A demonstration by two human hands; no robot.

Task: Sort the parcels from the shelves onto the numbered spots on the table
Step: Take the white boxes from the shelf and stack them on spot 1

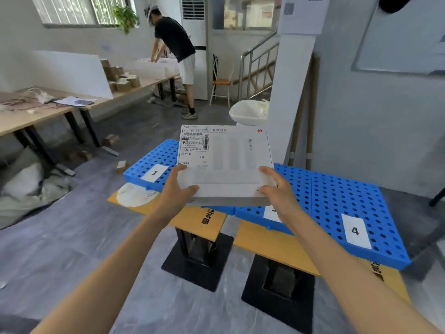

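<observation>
A flat white parcel [226, 165] is held level in both hands above the blue panels [337, 196], in the stretch between the paper marked 1 [154, 173] and the paper marked 4 [356, 231]. Whether its far end touches the panels cannot be told. A printed shipping label [195, 143] with barcodes sits on its far left corner and a small red logo on its far right. The left hand [177, 189] grips the near left corner, the thumb lying on the front edge and the fingers curled up the side. The right hand [277, 189] grips the near right corner the same way, and both arms are stretched forward. Under the right hand another paper [271, 213] shows on the panels, but its number is mostly hidden. The panels are dotted with round holes and lie side by side across two yellow tables [272, 247], each on a black post with a square black foot [197, 263]. Beyond the tables a white basin [248, 112] stands by a white pillar, with a chair [221, 81] and a metal stair rail [257, 59] behind it. To the left runs a long wooden table [36, 116] with papers and small brown boxes on it – another person [178, 56] in a black shirt bends over its far end, near a window and a hanging green plant [126, 16].
</observation>
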